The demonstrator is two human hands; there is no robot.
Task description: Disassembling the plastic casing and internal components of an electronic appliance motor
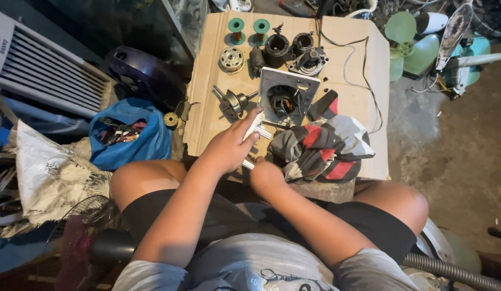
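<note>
My left hand (230, 145) grips a small white plastic part (257, 129) just in front of a grey square motor housing (287, 97) with copper windings showing inside. My right hand (267, 178) is closed on a bunched grey, red and black cloth (320, 148) lying on the cardboard sheet (353, 91). A rotor with a shaft (234, 102) lies to the left of the housing.
Along the far edge of the cardboard are two green wire spools (249, 28), a round metal part (231, 59) and several dark motor parts (293, 51). A blue bag (142, 143) of wires sits left. Green fan blades (415, 46) lie at right. A white heater grille (45, 64) stands far left.
</note>
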